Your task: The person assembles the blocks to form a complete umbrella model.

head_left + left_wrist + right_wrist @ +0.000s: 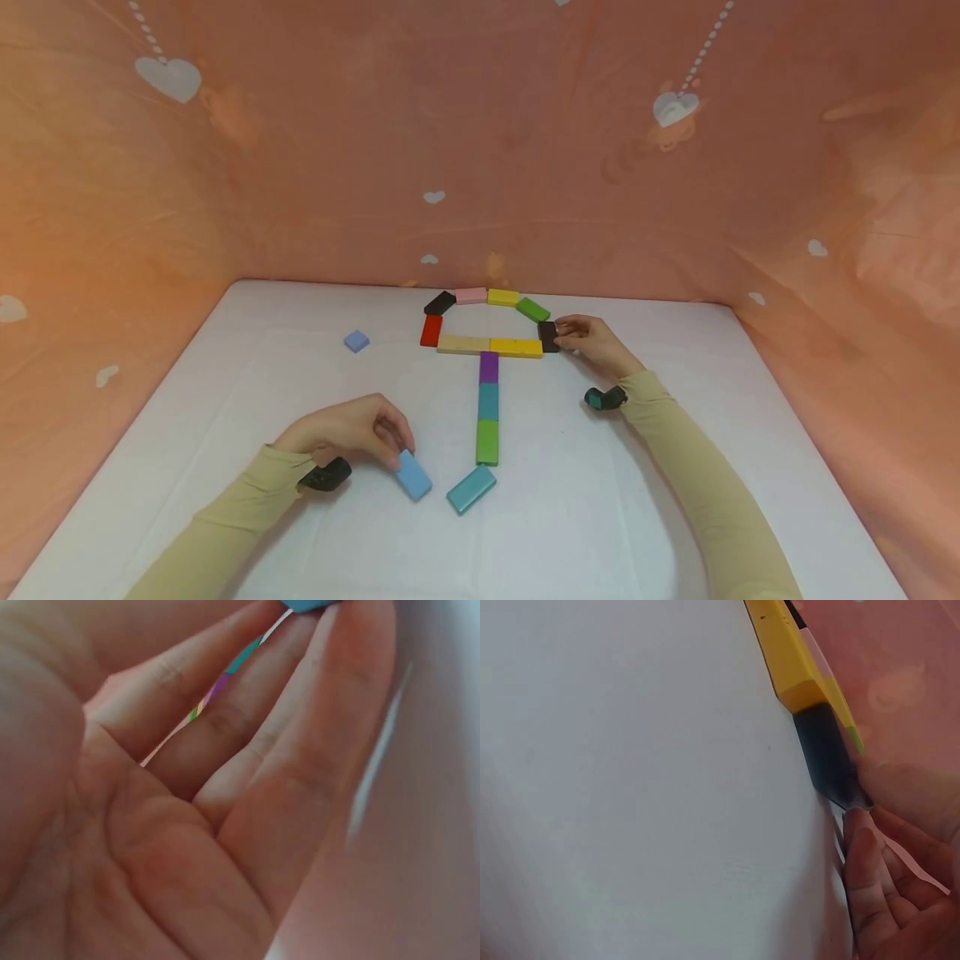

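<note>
In the head view my left hand (358,429) pinches one end of a light blue block (414,477) low over the white table, left of a teal block (472,489) lying at a slant. The left wrist view shows my palm and only a sliver of blue block (307,604) by the fingertips. My right hand (592,342) grips the outer side of a black block (548,337), which stands at the right end of a long yellow block (516,347). The right wrist view has thumb and fingers at the near end of this black block (823,746).
Several colored blocks form an arch, from a red block (431,330) round to a green block (533,309). A beige block (463,343) forms part of its base. Below runs a stem starting with a purple block (489,367). A small blue block (357,340) lies left.
</note>
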`<state>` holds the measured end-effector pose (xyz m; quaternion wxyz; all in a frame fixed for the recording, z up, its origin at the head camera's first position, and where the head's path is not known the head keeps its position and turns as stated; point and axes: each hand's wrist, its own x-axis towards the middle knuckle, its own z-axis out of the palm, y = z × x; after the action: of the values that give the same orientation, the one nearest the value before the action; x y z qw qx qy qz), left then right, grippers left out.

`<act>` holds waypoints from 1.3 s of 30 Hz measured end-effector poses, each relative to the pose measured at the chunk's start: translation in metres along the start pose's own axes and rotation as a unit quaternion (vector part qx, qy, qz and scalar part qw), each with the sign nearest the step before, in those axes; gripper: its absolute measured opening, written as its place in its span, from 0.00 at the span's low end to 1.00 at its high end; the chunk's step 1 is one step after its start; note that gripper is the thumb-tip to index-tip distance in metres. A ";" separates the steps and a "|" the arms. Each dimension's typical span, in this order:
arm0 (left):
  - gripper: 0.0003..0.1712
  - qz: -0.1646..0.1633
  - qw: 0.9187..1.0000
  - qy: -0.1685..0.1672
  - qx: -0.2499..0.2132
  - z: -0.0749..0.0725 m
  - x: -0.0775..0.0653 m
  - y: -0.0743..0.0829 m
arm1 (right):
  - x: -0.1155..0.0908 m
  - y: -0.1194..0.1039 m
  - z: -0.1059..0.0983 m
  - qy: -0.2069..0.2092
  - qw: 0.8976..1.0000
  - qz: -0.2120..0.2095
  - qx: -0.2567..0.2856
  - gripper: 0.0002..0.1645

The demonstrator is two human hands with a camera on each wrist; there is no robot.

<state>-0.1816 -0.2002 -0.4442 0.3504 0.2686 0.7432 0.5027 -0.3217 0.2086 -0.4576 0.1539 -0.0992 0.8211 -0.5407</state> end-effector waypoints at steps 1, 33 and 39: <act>0.11 0.000 1.000 0.001 0.002 0.001 0.000 0.001 | 0.000 0.000 0.000 0.000 1.000 0.001 0.002 0.26; 0.19 -0.032 0.999 -0.006 0.024 0.024 0.007 0.014 | -0.005 -0.008 0.002 0.008 1.000 0.008 0.016 0.26; 0.19 -0.043 0.999 -0.007 0.011 0.027 0.007 0.015 | -0.005 -0.006 0.003 0.008 1.000 0.007 0.011 0.26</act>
<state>-0.1642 -0.1744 -0.4384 0.3736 0.2436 0.7575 0.4767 -0.3163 0.2055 -0.4521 0.1521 -0.0876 0.8172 -0.5490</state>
